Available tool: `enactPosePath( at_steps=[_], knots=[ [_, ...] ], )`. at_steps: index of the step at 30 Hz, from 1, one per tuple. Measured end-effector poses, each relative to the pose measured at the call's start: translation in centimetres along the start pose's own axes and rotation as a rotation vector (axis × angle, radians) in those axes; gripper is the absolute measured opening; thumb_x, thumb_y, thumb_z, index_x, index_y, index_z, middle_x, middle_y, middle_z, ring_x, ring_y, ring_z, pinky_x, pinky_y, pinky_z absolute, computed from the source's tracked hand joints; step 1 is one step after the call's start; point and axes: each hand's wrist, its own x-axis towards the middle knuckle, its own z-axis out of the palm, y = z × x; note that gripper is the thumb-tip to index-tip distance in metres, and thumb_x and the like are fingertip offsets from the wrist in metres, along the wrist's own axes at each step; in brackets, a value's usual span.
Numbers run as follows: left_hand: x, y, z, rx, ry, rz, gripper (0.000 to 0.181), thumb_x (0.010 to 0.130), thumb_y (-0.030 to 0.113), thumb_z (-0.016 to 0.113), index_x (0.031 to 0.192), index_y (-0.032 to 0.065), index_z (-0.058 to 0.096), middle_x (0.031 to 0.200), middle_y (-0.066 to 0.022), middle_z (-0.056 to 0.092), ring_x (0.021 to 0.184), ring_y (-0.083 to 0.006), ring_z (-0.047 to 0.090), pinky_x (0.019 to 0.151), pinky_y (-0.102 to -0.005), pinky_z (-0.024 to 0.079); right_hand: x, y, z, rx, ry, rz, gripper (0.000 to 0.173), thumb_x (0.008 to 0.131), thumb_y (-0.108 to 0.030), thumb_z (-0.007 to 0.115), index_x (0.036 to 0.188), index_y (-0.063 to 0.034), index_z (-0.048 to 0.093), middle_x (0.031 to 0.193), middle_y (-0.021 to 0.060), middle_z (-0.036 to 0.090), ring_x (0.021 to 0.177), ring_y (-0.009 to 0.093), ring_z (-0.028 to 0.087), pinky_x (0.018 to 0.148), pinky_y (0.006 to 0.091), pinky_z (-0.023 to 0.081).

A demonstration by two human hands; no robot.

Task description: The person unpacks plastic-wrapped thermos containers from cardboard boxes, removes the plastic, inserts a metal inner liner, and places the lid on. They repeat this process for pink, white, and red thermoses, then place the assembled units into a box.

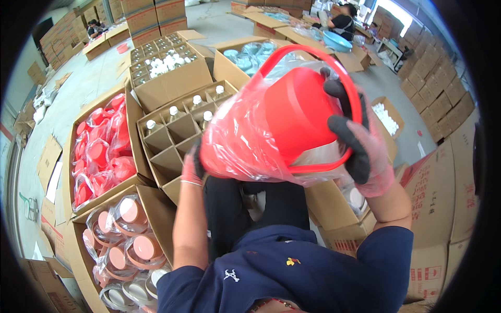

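Note:
Across my lap lies tilted a large red plastic flask casing (299, 107) with a looped carry handle, partly inside a clear plastic bag (242, 137). At its bagged lower end, my left hand (194, 162) in a pink and dark-palmed glove holds on; most of its fingers are hidden behind the casing. My right hand (362, 144), gloved alike, grips the other end, with the thumb and fingers at the casing's end inside the handle loop. Just beyond, a divided carton (168, 156) holds several clear bottles with white caps (174, 111).
Left stand cartons of bagged red flask parts (100, 150) and pink flask parts (117, 256). Ahead are a carton of white caps (168, 64) and one of blue parts (250, 54). Large printed cartons (426, 207) rise on my right. Two people (342, 23) sit farther off.

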Motion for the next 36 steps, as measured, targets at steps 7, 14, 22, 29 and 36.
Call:
enactPosePath(
  at_steps=[7, 14, 22, 29, 36],
  knots=[
    [-5.7, 7.2, -3.9, 0.913, 0.450, 0.283, 0.033, 0.093, 0.022, 0.064, 0.113, -0.0034, 0.068, 0.099, -0.0123, 0.071, 0.087, -0.0175, 0.065, 0.082, -0.0306, 0.051, -11.9, 11.3, -9.9, -0.889, -0.564, 0.121, 0.127, 0.060, -0.037, 0.087, 0.153, 0.0031, 0.009, 0.159, 0.0216, 0.013, 0.147, 0.034, 0.016, 0.119, 0.0394, 0.015],
    [-7.4, 6.3, -7.2, 1.227, 0.714, 0.273, 0.035, 0.094, 0.028, 0.061, 0.098, -0.0050, 0.071, 0.093, -0.0150, 0.073, 0.079, -0.0208, 0.065, 0.075, -0.0331, 0.049, -17.4, 19.1, -11.6, -0.781, -0.268, 0.316, 0.129, 0.052, -0.039, 0.091, 0.150, 0.0020, 0.017, 0.152, 0.0215, 0.027, 0.142, 0.037, 0.026, 0.116, 0.0423, 0.025],
    [-14.7, 2.8, -0.7, 0.342, 0.503, 0.274, 0.076, 0.100, 0.060, 0.025, 0.146, 0.0012, 0.038, 0.147, -0.0131, 0.044, 0.135, -0.0300, 0.043, 0.113, -0.0428, 0.033, -17.5, 23.4, -10.3, -0.814, -0.265, 0.017, 0.100, 0.056, -0.048, 0.084, 0.137, -0.0049, 0.046, 0.135, 0.0167, 0.046, 0.130, 0.039, 0.039, 0.109, 0.0500, 0.030],
    [-14.6, 5.8, -8.4, 0.596, 0.630, 0.382, 0.057, 0.105, 0.040, 0.039, 0.141, -0.0039, 0.044, 0.138, -0.0148, 0.052, 0.122, -0.0229, 0.050, 0.105, -0.0341, 0.039, -12.9, 20.7, -6.6, -0.513, -0.244, -0.224, 0.086, 0.059, -0.040, 0.087, 0.129, -0.0034, 0.052, 0.136, 0.0182, 0.047, 0.126, 0.037, 0.046, 0.105, 0.0498, 0.038],
    [-10.5, 7.2, -3.5, 0.876, 0.628, 0.441, 0.054, 0.101, 0.036, 0.051, 0.138, -0.0038, 0.049, 0.139, -0.0121, 0.052, 0.123, -0.0211, 0.052, 0.105, -0.0352, 0.040, -9.7, 21.1, -8.3, 0.378, -0.128, 0.712, 0.060, 0.086, -0.035, 0.069, 0.132, -0.0035, 0.049, 0.133, 0.0138, 0.048, 0.113, 0.024, 0.051, 0.093, 0.0391, 0.044]
  ],
)
